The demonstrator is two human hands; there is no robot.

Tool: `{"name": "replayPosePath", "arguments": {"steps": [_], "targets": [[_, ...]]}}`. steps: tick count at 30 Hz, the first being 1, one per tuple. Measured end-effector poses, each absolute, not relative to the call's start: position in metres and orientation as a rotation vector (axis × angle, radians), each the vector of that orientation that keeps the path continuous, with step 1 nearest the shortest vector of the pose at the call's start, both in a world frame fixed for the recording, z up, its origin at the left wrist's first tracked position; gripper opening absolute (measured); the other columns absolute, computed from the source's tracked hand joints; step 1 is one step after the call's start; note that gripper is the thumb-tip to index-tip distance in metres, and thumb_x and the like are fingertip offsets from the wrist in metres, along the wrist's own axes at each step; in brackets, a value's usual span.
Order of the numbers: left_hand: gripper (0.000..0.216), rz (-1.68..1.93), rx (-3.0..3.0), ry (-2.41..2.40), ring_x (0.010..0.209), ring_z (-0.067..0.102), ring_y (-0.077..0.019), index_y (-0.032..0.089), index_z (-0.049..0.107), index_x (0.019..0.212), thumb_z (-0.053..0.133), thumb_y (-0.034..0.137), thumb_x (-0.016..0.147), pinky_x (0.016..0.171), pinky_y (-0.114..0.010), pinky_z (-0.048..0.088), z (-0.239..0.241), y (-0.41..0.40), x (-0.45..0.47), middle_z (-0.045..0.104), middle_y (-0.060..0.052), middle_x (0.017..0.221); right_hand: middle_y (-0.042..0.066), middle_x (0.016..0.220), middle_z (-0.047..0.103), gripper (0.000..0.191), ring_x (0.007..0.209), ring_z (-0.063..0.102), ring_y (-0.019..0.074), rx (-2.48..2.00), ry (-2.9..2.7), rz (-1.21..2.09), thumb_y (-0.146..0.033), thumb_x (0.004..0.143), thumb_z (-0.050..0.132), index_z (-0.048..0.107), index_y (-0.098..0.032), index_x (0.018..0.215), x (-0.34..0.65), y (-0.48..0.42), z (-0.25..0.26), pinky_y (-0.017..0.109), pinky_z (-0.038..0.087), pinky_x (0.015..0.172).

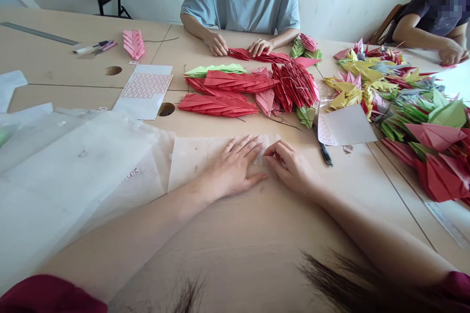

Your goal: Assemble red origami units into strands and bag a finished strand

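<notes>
Beyond the left hand [235, 171] on translucent plastic [187, 161], red-edged labels [147, 85] are illegible.

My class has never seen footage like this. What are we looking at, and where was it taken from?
There is no machine: one picture, from a camera worn on someone's head, looking forward and down. The wearer's left hand lies flat and spread on a translucent sheet; the right hand curls near its right end, and whether it holds anything is unclear. On the table lie translucent plastic at left, red folded paper ahead and multicoloured folded paper at right.
</notes>
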State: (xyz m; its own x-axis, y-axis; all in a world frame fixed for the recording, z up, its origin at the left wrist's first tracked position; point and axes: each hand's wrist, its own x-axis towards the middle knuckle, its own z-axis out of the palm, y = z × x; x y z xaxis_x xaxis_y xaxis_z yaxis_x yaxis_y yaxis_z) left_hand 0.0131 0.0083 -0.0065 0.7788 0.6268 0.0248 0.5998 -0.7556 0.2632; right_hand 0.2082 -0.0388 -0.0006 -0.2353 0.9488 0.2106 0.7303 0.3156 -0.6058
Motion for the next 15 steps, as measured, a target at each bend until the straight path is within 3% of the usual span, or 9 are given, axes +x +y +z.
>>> {"name": "replayPosePath", "arguments": {"steps": [4,9,15], "targets": [[0.074,0.162,2.732,0.944,0.149,0.015,-0.0244,0.021,0.026,0.152,0.036,0.064,0.092,0.122,-0.045,0.008,-0.009,0.010,0.012,0.020,-0.003,0.160,0.001,0.079,0.058,0.010,0.070,0.053,0.0139,-1.588,-1.903,0.507,-0.028,0.090,0.054,0.059,-0.020,0.086,0.239,-0.039,0.020,0.026,0.041,0.063],[0.075,0.219,2.763,0.943,0.149,0.017,-0.0241,0.021,0.026,0.152,0.038,0.064,0.092,0.122,-0.045,0.007,-0.015,0.012,0.011,0.021,-0.003,0.160,-0.001,0.064,0.056,0.029,0.054,0.044,0.0110,-2.025,-1.603,0.566,-0.048,0.086,0.058,0.061,-0.019,0.082,0.325,-0.055,0.033,0.026,0.031,0.051],[0.074,0.275,2.801,0.942,0.148,0.018,-0.0237,0.022,0.027,0.151,0.038,0.064,0.092,0.122,-0.044,0.008,-0.017,0.012,0.012,0.022,-0.002,0.160,0.006,0.063,0.061,0.034,0.052,0.047,0.0122,-2.265,-1.316,0.424,-0.045,0.083,0.060,0.069,-0.012,0.083,0.390,-0.069,0.004,0.029,0.034,0.049]]}}
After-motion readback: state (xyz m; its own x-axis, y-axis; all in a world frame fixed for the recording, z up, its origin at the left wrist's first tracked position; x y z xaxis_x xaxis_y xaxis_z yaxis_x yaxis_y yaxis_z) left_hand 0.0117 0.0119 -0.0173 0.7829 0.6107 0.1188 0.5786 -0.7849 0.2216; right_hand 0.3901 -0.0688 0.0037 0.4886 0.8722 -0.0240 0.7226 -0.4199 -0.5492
